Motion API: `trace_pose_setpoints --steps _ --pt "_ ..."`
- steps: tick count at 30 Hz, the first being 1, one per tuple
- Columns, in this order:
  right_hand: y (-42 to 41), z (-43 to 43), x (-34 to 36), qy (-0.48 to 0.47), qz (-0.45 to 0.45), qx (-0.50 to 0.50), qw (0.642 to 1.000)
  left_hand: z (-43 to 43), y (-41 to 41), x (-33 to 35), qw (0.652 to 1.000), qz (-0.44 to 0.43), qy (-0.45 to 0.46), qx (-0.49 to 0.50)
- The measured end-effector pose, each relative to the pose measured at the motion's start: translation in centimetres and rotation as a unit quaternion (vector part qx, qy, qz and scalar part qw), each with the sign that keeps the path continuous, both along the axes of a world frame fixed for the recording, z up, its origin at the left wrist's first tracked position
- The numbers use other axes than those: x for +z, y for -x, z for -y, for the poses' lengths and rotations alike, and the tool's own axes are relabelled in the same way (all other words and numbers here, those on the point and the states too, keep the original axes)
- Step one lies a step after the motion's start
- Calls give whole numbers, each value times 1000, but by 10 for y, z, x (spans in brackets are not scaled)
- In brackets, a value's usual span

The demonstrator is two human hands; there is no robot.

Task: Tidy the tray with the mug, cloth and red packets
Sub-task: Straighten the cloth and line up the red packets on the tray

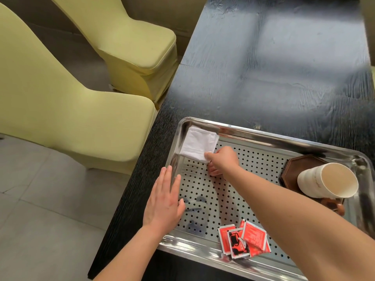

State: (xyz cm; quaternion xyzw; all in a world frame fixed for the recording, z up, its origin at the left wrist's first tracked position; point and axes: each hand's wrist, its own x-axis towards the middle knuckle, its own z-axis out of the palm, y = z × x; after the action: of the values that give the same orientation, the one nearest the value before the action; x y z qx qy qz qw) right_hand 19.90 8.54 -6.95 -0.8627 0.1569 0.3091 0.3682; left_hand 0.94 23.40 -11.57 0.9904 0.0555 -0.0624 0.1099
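Observation:
A shiny steel tray (263, 131) with a perforated floor lies on the black table. A folded white cloth (197, 142) rests in its far left corner; my right hand (222, 160) pinches the cloth's near corner. My left hand (164, 201) lies flat and open on the tray's left rim. A white mug (326, 180) sits tilted on a dark wooden coaster (296, 169) at the tray's right side. Several red packets (243, 238) lie overlapping near the tray's front edge, under my right forearm.
The black wooden table (274, 67) stretches away beyond the tray. Two chairs in pale yellow-green covers (71, 110) stand close to the table's left edge. Grey floor tiles (40, 220) lie at lower left.

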Motion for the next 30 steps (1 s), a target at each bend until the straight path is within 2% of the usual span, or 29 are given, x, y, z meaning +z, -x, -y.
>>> trace_pose_setpoints --steps 2,4,6,7,9,15,18,22,25,30 --pt "-5 5 1 103 109 91 985 1 0 2 1000 -5 -8 -1" --pt "-7 10 -1 170 260 199 930 2 -1 5 1000 -2 -12 -3" --pt "-10 11 -5 184 328 336 864 3 -2 10 1000 2 -14 -2" --pt "-12 10 -8 186 318 391 843 3 -3 12 1000 5 -14 -1" --pt "-13 7 -14 196 277 444 829 4 -3 16 1000 4 -14 3" --pt "-17 6 -21 198 240 467 828 5 -2 16 1000 -2 -17 6" --pt "-22 3 -15 182 276 453 828 6 -2 12 1000 -5 -14 11" --pt "-22 -7 -11 181 319 511 778 5 -1 9 1000 -3 -22 7" --pt "-28 -16 -13 165 278 544 775 4 -1 10 1000 -5 -29 5" --pt "-30 -21 -32 187 260 585 745 5 -1 11 999 -3 -37 -1"
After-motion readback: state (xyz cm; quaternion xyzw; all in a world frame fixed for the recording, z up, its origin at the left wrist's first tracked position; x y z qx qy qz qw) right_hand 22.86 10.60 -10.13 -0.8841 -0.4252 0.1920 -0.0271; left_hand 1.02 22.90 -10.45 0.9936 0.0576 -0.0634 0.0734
